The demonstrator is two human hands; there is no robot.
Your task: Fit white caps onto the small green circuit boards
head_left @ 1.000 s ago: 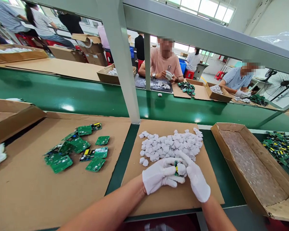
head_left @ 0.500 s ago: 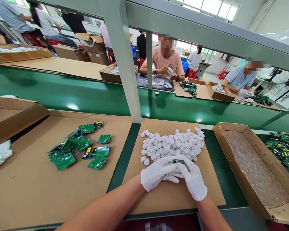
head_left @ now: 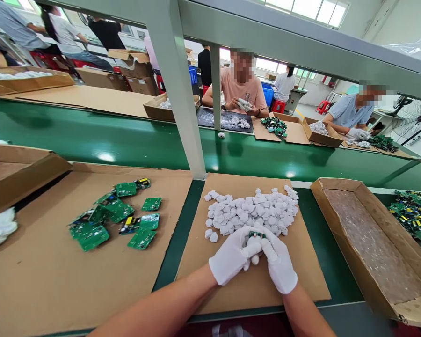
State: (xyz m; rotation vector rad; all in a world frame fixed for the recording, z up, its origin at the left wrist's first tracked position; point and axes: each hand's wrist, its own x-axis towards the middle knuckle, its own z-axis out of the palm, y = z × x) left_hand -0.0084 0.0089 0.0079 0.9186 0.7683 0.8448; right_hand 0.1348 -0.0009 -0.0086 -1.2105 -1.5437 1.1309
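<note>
My left hand and my right hand, both in white gloves, come together over the cardboard sheet in front of me. Between their fingertips they grip a small green circuit board; only its upper edge shows, the rest being covered by fingers. Whether a white piece is also held there, I cannot tell. Just beyond the hands spreads a heap of small white lumpy pieces. Off to the left, several green circuit boards lie loosely piled on another cardboard sheet.
A shallow cardboard tray stands at right, beside a pile of circuit boards. Another cardboard box is at left, near a white cloth. A grey post rises ahead. Co-workers sit across the green belt.
My hands have drawn closer together around the circuit board, and the fingers have curled inward and down. Across the belt, a co-worker's hands have lowered slightly. A white piece on the belt shifted left.
</note>
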